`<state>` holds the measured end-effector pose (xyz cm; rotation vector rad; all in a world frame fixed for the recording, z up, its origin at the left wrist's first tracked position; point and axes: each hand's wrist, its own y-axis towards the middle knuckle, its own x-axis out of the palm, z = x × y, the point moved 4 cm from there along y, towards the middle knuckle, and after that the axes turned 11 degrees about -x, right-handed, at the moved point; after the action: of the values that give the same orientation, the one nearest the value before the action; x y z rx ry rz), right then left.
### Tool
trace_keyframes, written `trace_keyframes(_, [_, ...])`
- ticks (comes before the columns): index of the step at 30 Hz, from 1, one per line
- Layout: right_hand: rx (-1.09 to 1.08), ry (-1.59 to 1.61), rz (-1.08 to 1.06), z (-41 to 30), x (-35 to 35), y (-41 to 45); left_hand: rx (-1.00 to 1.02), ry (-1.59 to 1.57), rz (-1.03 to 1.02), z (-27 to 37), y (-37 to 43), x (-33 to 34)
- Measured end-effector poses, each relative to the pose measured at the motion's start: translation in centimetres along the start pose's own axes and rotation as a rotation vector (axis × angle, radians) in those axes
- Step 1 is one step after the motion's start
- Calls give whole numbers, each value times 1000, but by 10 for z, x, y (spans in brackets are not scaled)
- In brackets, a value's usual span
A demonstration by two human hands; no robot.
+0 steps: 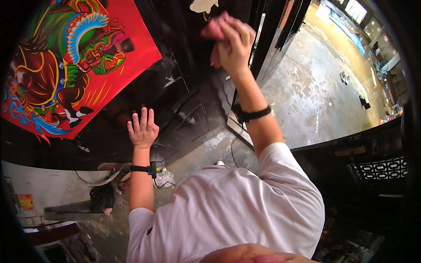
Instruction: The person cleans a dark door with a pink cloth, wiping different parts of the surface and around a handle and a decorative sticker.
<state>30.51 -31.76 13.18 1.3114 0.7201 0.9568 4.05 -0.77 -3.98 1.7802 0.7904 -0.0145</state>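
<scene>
A pink cloth (215, 28) is bunched in my right hand (237, 41), which is raised near the edge of a dark, glossy panelled door (194, 111). The cloth is slightly blurred and lies over the door's surface, just below a pale metal plate (204, 6). Lower down and to the left, my left hand (143, 129) rests with its palm on the dark door, fingers apart and holding nothing. Left of both hands, a red poster (144, 42) with a brightly painted figure covers part of the door. Whitish scuffs mark the dark surface beside it.
Right of the door edge, a doorway opens onto a worn concrete floor (296, 98) with shoes (344, 78) on it. A clear plastic bag (163, 178) and a black bag (102, 197) lie at lower left. Dark furniture with a lattice panel (381, 168) stands at right.
</scene>
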Motion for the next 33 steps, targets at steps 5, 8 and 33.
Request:
trace_keyframes(5, [131, 23, -269, -54, -20, -54, -2, -7, 1, 1, 0, 1])
trace_keyframes(8, [32, 16, -335, -80, -12, 2, 0, 5, -7, -2, -1, 0])
trace_keyframes(33, [257, -21, -242, -97, 5, 47, 3, -17, -44, 0, 1, -3])
